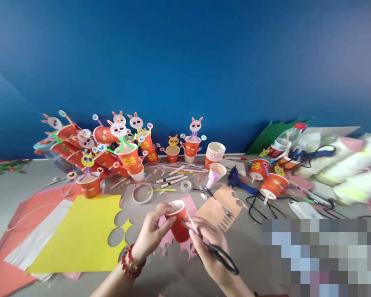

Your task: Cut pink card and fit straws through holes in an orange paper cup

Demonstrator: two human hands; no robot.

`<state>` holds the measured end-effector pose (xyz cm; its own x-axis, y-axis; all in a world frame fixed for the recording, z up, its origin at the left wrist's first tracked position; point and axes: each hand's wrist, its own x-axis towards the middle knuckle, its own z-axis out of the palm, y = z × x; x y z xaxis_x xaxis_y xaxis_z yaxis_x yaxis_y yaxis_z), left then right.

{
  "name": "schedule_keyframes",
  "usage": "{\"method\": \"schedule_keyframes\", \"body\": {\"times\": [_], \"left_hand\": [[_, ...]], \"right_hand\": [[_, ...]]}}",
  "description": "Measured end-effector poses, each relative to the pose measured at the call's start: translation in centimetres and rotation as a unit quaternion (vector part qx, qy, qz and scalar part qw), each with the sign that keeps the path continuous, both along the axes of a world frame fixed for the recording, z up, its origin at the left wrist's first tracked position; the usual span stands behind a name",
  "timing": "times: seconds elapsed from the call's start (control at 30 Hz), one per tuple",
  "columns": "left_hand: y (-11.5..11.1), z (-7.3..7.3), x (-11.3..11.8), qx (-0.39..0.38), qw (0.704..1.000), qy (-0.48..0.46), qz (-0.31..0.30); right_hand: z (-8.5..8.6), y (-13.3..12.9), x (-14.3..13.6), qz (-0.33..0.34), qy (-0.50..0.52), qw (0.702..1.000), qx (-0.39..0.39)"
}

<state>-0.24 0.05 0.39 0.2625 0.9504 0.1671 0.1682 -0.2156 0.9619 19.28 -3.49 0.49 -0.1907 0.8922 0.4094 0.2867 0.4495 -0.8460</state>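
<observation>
A red paper cup [179, 231] with a white rim is tilted in front of me. My left hand [154, 227], with a red bead bracelet [132, 262] at the wrist, grips it from the left, fingers at the rim and thumb outside. My right hand [208, 239] is closed around a pair of black-handled scissors [234, 269] on the cup's right side. A thin white stick [192, 223] shows between its fingers, against the cup. The scissors' tips are partly hidden. Pink paper [190, 203] with cut edges lies under the cup.
Yellow paper [77, 235] with round holes lies left, orange paper [218, 202] right. Decorated rabbit-faced cups [128, 156] crowd the back left. Tape roll [142, 193], markers [173, 181], stacked cups [215, 153] and a blue glue gun [239, 181] sit behind. Cables [250, 206] run right.
</observation>
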Motion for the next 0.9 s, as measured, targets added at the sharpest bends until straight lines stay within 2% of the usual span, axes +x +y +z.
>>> {"method": "schedule_keyframes", "body": {"times": [0.17,0.57,0.9], "left_hand": [[0.1,-0.1,0.1,-0.003,1.0,-0.011,-0.004],[0.2,-0.5,0.2,0.045,0.999,0.017,0.02],[0.1,-0.9,0.5,0.107,0.993,0.035,0.039]], "right_hand": [[-0.2,-0.1,0.1,-0.018,0.002,1.0,-0.004],[-0.2,0.2,-0.4,-0.011,-0.011,0.998,0.053],[-0.9,0.1,-1.3,-0.073,-0.015,0.994,0.077]]}}
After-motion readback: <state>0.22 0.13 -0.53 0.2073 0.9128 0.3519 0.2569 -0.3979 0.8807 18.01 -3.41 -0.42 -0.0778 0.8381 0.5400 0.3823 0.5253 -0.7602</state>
